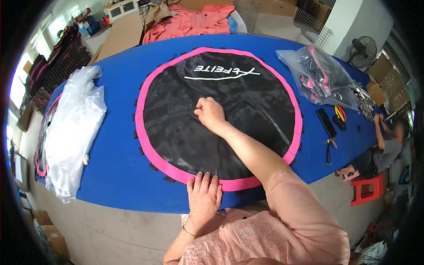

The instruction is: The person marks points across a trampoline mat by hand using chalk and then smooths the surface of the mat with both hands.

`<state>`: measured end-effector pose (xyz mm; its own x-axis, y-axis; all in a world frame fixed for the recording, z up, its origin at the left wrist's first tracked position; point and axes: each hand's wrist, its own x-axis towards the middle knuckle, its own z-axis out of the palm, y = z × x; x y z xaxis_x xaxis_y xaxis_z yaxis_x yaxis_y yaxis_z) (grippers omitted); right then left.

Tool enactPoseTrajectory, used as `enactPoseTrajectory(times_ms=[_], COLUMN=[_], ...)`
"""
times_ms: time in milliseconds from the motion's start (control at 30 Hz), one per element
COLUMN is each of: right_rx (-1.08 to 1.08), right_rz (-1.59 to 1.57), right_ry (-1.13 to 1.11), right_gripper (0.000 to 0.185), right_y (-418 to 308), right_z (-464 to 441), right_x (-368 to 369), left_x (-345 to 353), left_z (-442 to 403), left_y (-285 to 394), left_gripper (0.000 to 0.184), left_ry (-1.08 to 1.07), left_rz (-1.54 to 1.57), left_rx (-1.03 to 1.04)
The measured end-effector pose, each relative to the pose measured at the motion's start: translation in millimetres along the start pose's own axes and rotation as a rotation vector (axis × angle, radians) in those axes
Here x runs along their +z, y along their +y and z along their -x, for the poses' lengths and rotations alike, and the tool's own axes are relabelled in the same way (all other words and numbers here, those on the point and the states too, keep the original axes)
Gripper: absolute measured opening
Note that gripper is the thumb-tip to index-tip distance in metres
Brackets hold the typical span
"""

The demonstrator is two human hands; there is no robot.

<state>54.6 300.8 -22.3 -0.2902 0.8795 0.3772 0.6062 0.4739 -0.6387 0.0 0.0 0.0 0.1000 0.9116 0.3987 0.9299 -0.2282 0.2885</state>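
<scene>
A round black mat (176, 128) with a pink border and white lettering near its far edge lies flat on the blue table (115, 176). Small dark tabs stick out around its rim. My left hand (204, 196) rests spread on the near part of the pink border, fingers pointing away from me. Over the middle of the mat is my right hand (209, 113), its fingers curled in; whether something small is inside them I cannot make out.
Clear plastic bags (77, 128) lie at the left. A bag with pink items (318, 77), a phone (326, 123), yellow-handled snips (339, 117) and metal parts (363, 101) are at the right. A person (380, 150) sits beyond, near a red stool (367, 189).
</scene>
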Motion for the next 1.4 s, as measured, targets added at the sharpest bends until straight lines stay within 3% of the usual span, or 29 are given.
enactPoseTrajectory(times_ms=[233,367,567,733,1067,1233,1400], right_rx=[0.22,0.341,0.289,0.245,0.472,0.332,0.322], right_rz=[0.182,0.127,0.139,0.195,0.294,0.227,0.199], right_ry=[0.084,0.058,0.047,0.101,0.154,0.06,0.046], right_gripper=[0.021,0.016,0.02,0.021,0.02,0.022,0.024], right_y=[52.1,69.3,35.1,51.9,97.2,77.9,71.0], right_z=[-33.5,-41.5,-28.2,-30.4,-39.4,-17.1,0.4], right_x=[-43.1,-62.2,-43.4,-45.4,-103.8,-93.3,-104.1], left_x=[1.0,1.4,1.8,1.6,2.0,0.8,0.0], left_z=[0.7,0.9,0.7,0.1,0.4,0.3,-0.4], left_y=[1.7,1.1,1.7,1.6,1.0,1.0,1.5], left_gripper=[0.035,0.034,0.034,0.034,0.034,0.034,0.034], left_ry=[0.012,0.005,0.0,0.011,0.006,0.003,0.006], left_rz=[0.036,0.038,0.025,0.028,0.023,0.019,0.028], left_rx=[0.002,0.002,-0.002,-0.002,-0.005,-0.004,-0.01])
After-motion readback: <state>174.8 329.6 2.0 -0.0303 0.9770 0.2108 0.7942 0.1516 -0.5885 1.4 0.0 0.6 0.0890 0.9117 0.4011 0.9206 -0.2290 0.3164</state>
